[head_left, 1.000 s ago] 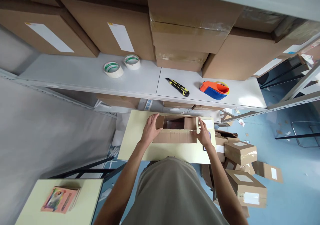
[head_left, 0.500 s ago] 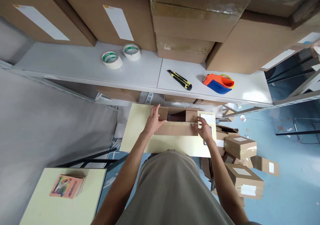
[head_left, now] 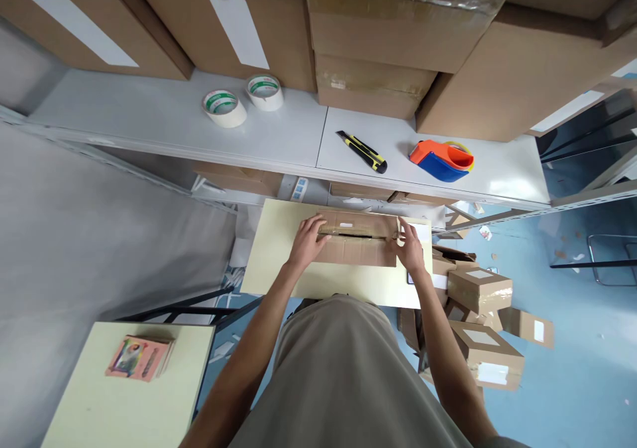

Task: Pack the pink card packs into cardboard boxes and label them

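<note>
A long brown cardboard box [head_left: 355, 252] lies on the pale yellow table [head_left: 283, 269] in front of me. Its two long top flaps are folded inward, with a narrow dark gap between them along the middle. My left hand [head_left: 306, 239] grips the box's left end, thumb on the top near the gap and fingers at the far corner. At the opposite end, my right hand [head_left: 409, 245] holds the right edge of the box with bent fingers. What lies inside is hidden by the flaps.
On the grey shelf [head_left: 164, 116] ahead are tape rolls [head_left: 223, 108], a utility knife [head_left: 362, 152], an orange-and-blue tape dispenser [head_left: 442, 160] and large cartons [head_left: 368, 30]. Boxes [head_left: 485, 355] pile on the floor at right. Booklets [head_left: 138, 357] lie on a side table [head_left: 74, 395] at left.
Half a second ago the box's top stood partly open, showing its dark inside and short end flaps. Now the long flaps are folded down over it, with my hands still at both ends.
</note>
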The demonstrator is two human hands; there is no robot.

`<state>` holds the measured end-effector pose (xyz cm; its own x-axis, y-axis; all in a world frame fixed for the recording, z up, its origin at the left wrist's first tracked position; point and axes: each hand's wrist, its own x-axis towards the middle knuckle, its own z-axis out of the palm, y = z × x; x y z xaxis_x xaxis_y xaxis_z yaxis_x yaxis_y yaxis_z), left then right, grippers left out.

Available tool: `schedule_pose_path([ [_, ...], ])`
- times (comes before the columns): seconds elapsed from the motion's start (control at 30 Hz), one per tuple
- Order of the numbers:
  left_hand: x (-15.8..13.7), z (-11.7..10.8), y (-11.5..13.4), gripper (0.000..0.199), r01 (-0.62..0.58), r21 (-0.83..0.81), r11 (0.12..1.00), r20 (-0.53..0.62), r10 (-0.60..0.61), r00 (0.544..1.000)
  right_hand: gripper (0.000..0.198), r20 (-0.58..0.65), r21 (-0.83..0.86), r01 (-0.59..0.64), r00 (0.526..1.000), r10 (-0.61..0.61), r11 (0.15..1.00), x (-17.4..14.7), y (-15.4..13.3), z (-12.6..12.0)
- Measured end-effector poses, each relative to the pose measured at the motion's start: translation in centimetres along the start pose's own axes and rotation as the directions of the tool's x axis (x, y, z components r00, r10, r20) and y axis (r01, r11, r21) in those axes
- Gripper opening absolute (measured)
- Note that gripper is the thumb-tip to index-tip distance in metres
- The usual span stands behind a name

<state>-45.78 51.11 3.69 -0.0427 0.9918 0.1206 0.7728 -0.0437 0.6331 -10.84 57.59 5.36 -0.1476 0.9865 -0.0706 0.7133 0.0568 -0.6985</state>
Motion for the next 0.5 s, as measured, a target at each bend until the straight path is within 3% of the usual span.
schedule_pose_path([
  [0.1, -0.8, 0.4, -0.5, 0.034, 0.04, 0.0, 0.999, -0.049, -0.04, 0.998, 0.056, 0.049, -0.008, 0.005, 0.999, -0.005, 1.0, 0.0, 0.2, 0.3],
  [0.2, -1.9, 1.0, -0.6, 0.031, 0.139, -0.057, 0.989, -0.132, -0.145, 0.981, 0.061, 0.054, 0.136, -0.025, 0.998, 0.018, 0.99, -0.7, 0.7, 0.9],
  [0.33, -3.2, 1.7, 0.0, 0.028, 0.2, -0.122, 0.972, -0.207, -0.222, 0.953, 0.062, -0.032, 0.398, -0.132, 0.987, 0.157, 0.908, -2.4, 1.4, 2.0],
  [0.5, -4.6, 1.2, 1.1, 0.026, 0.175, -0.15, 0.973, -0.259, -0.21, 0.943, 0.058, -0.095, 0.488, -0.205, 0.954, 0.285, 0.848, -4.8, 1.2, 1.8],
])
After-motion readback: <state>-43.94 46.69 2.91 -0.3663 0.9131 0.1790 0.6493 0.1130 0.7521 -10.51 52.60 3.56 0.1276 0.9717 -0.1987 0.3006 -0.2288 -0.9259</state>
